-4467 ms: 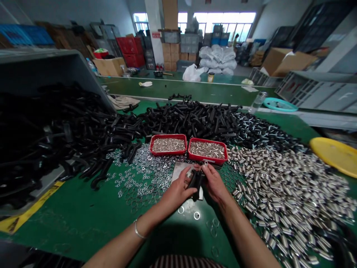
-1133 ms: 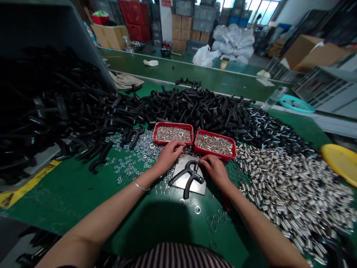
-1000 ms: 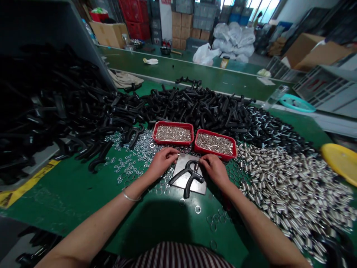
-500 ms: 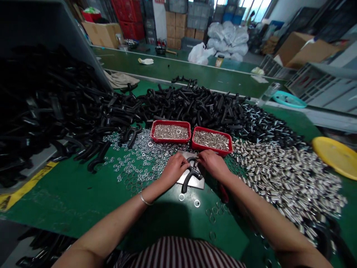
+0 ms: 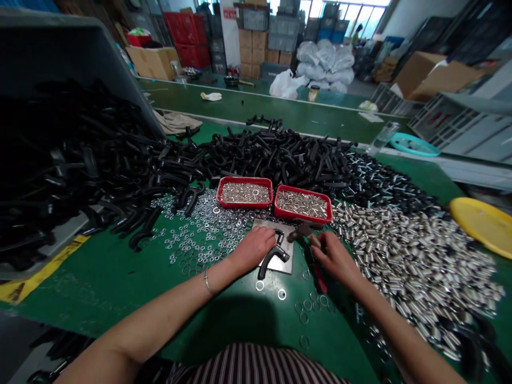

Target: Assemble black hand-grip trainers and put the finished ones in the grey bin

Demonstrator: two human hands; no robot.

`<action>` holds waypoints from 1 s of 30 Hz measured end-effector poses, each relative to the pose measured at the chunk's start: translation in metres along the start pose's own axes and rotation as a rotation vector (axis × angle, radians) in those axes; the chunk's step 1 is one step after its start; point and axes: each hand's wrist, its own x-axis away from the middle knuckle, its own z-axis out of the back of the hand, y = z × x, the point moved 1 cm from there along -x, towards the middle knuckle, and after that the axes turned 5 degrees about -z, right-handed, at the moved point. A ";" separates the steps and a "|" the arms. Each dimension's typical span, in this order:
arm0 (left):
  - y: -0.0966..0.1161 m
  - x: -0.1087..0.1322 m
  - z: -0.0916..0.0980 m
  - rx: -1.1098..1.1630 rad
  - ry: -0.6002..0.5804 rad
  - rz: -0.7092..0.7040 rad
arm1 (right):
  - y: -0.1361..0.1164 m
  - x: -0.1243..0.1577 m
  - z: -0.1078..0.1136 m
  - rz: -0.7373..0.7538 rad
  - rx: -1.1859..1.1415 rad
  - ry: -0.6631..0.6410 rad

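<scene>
On a metal plate (image 5: 286,265) in front of me lies a curved black part (image 5: 267,260) with a silver piece near its upper end. My left hand (image 5: 256,244) is closed on the black part's upper left side, its fingertips partly hidden. To the right, my right hand (image 5: 334,256) is wrapped round the handle of a hammer (image 5: 306,232), whose head hangs over the plate's right edge. A red-handled tool (image 5: 320,281) lies just below the hammer. Behind the plate are two red trays, the left one (image 5: 245,205) with tiny metal pieces, the right one (image 5: 303,216) with small pins.
Black parts (image 5: 276,154) are heaped behind the trays and in a grey bin (image 5: 120,69) at left. Metal cylinders (image 5: 404,256) cover the right side; small rings and nuts (image 5: 200,229) spread left. A yellow lid (image 5: 484,224) and a teal tray (image 5: 414,145) lie at right.
My right hand has left the black part, moved right and taken hold of the hammer. My left hand stays at the part. The view has tilted up slightly.
</scene>
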 end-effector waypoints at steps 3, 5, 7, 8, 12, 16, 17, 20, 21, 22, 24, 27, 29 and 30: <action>0.013 0.013 0.005 -0.039 -0.026 -0.007 | -0.021 0.005 0.009 0.071 -0.133 0.044; 0.025 0.022 0.009 -0.078 -0.019 0.073 | -0.036 0.005 0.012 0.107 -0.080 0.044; 0.035 0.026 0.011 -0.105 -0.019 0.160 | -0.044 0.002 0.011 0.110 -0.011 -0.002; 0.039 0.026 0.012 -0.109 -0.027 0.190 | -0.044 0.000 0.010 0.105 0.002 -0.027; 0.043 0.021 0.016 -0.009 -0.033 0.237 | -0.013 0.000 0.011 -0.007 -0.140 -0.060; 0.018 0.017 0.022 0.463 0.065 0.384 | 0.038 0.015 0.025 -0.219 -0.082 0.020; 0.009 0.017 0.022 0.572 0.082 0.437 | 0.044 0.019 0.029 -0.200 0.007 0.095; -0.015 0.019 0.018 0.544 0.123 0.544 | 0.042 0.028 0.031 0.057 0.247 0.210; -0.019 0.021 0.016 0.461 0.128 0.544 | 0.037 0.030 0.027 0.176 0.280 0.149; -0.022 0.023 0.013 0.388 0.126 0.527 | 0.031 0.031 0.021 0.295 0.293 0.049; -0.019 0.028 0.008 0.320 0.120 0.474 | 0.022 0.034 0.008 0.481 0.304 -0.143; -0.005 0.033 0.001 0.287 0.146 0.434 | 0.024 0.034 -0.006 0.598 0.317 -0.238; 0.004 0.031 -0.002 0.262 0.140 0.421 | 0.031 0.032 -0.007 0.628 0.281 -0.243; 0.007 0.029 -0.003 0.250 0.131 0.413 | 0.034 0.030 -0.005 0.623 0.233 -0.233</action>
